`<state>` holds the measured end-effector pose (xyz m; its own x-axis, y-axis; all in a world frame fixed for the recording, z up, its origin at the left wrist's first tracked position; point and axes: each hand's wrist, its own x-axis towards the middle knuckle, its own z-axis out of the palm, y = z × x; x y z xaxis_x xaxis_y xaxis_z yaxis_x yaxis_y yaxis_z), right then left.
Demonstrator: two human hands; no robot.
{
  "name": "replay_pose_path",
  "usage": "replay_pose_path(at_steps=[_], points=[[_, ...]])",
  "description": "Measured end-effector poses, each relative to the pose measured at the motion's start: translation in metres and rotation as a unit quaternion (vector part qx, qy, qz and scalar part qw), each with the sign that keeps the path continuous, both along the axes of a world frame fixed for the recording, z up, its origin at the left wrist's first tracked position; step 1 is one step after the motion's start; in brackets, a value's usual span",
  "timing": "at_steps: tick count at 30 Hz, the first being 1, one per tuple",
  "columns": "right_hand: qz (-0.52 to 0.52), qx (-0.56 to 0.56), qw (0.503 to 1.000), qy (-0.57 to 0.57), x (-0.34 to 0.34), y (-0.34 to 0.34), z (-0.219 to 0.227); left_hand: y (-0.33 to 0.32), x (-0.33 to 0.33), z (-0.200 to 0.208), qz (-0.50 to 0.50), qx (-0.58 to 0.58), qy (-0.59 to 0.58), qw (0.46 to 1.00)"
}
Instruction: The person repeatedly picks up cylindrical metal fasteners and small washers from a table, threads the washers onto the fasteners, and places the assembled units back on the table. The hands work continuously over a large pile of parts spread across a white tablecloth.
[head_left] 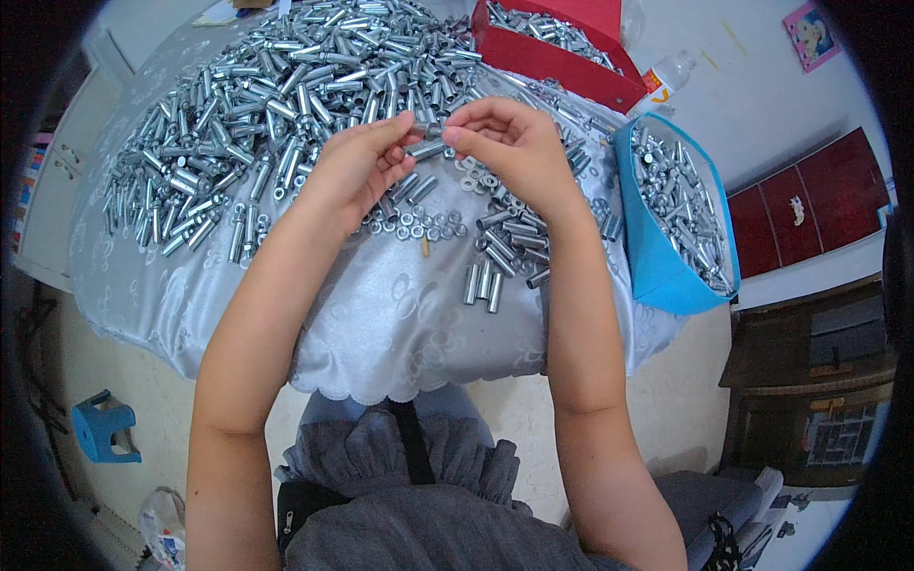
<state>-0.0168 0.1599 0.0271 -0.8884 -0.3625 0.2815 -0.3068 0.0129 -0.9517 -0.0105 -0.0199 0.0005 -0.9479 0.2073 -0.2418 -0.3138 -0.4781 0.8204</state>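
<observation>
We sit at a round surface (381,324) draped in a silvery patterned cloth, and most of its far half, from nine o'clock round to twelve, is buried under a great heap of metal sleeves (286,95), short shiny tubes lying every way. At one o'clock stands a red box (552,57) with more tubes in it, and at three o'clock a blue fabric bag (657,257) hangs at the edge, filled with tubes too. Nearer us, at the centre, lies a smaller loose group of sleeves (500,247), and beside it a scatter of small washers (419,226).

Our two hands meet above that scatter. The left hand (352,171) and the right hand (509,143) each pinch with thumb and forefinger on one small sleeve (424,143) held between them, just over the washers; the other fingers curl loosely. Each grip is pressed onto the part, though we cannot tell whether a washer or bolt is already on it, since the fingertips hide its ends.

We judge that we are mid-assembly on a single piece, fitting or checking it at the fingertips. The next move, as we read it, calls for a steady hold from one hand while the other lets go, and room to set the piece aside, perhaps toward the bag at three o'clock.
</observation>
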Motion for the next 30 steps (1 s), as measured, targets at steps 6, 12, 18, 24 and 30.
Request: replay_pose_path(at_steps=[6, 12, 18, 24, 30], points=[[-0.008, 0.010, 1.000, 0.024, -0.001, -0.002, -0.003, 0.001, 0.002, 0.003, 0.000, -0.018, 0.005, 1.000], [-0.101, 0.182, 0.949, 0.236, 0.002, -0.002, -0.001, 0.000, -0.001, 0.000, 0.015, -0.037, 0.003, 0.999], [-0.143, 0.231, 0.906, 0.326, 0.006, -0.005, -0.003, 0.004, 0.002, 0.003, 0.019, -0.050, 0.005, 0.999], [-0.144, 0.191, 0.943, 0.232, 0.009, -0.003, 0.006, 0.001, -0.001, 0.001, 0.005, 0.007, -0.030, 1.000], [-0.187, 0.359, 0.896, 0.185, -0.002, 0.013, -0.006, 0.001, -0.002, 0.004, 0.018, 0.044, -0.030, 0.998]])
